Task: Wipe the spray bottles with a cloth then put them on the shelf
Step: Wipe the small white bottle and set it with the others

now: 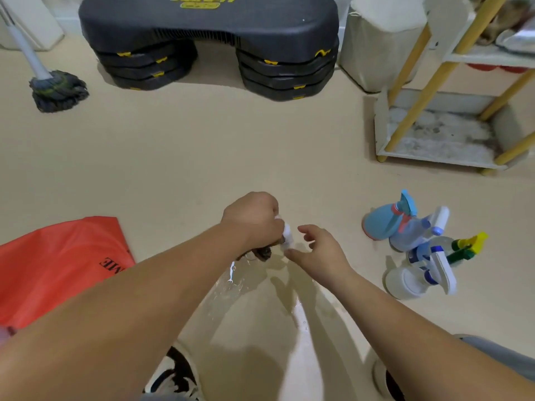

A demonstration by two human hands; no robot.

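Observation:
My left hand (252,219) grips the white head of a clear spray bottle (246,287), whose see-through body runs down toward me over the floor. A dark cloth (262,253) shows just under that hand. My right hand (317,250) is beside the head with fingers spread and loose, its thumb tip close to the white part. On the floor to the right lie several spray bottles: a blue one with a red base (382,224), one with a green and yellow trigger (469,244), and a white one (405,282). The shelf (434,158) stands at the back right.
A black stepper platform (208,33) sits at the back, a mop (58,89) at the left, a red bag (58,264) near my left arm. A white padded block (376,47) stands beside the shelf. My shoes are at the bottom edge.

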